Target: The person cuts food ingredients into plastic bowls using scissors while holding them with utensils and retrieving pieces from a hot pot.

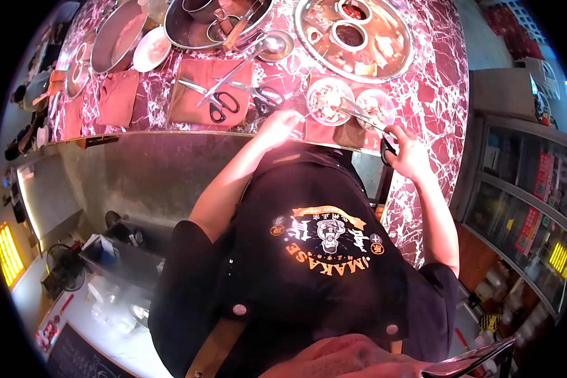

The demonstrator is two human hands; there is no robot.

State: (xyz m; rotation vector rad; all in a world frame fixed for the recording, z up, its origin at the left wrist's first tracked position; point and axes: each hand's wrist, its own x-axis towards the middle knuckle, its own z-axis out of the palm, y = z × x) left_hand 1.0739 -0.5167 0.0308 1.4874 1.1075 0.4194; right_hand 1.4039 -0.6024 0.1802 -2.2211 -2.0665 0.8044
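Note:
My right hand [409, 153] grips black-handled scissors [366, 118], with fingers through or around the handle. Their blades reach over two small bowls of cut food, a larger bowl [329, 113] on the left and a smaller bowl [384, 101] beside it. Close to the left bowl, my left hand [280, 128] has its fingers pinched together near the counter edge. A thin tip shows at the fingers, too small to name. Behind that hand lie two more black-handled scissors, one pair [225, 107] on a brown cloth [186, 112] and another pair [268, 99] to its right.
A big round metal tray [302, 47] at the back holds broth, food pieces and two round containers. Left of it are a ladle [274, 46], a pot [170, 31] with utensils, a white bowl [151, 50] and an oval pan [101, 44]. The marbled counter [435, 75] extends right.

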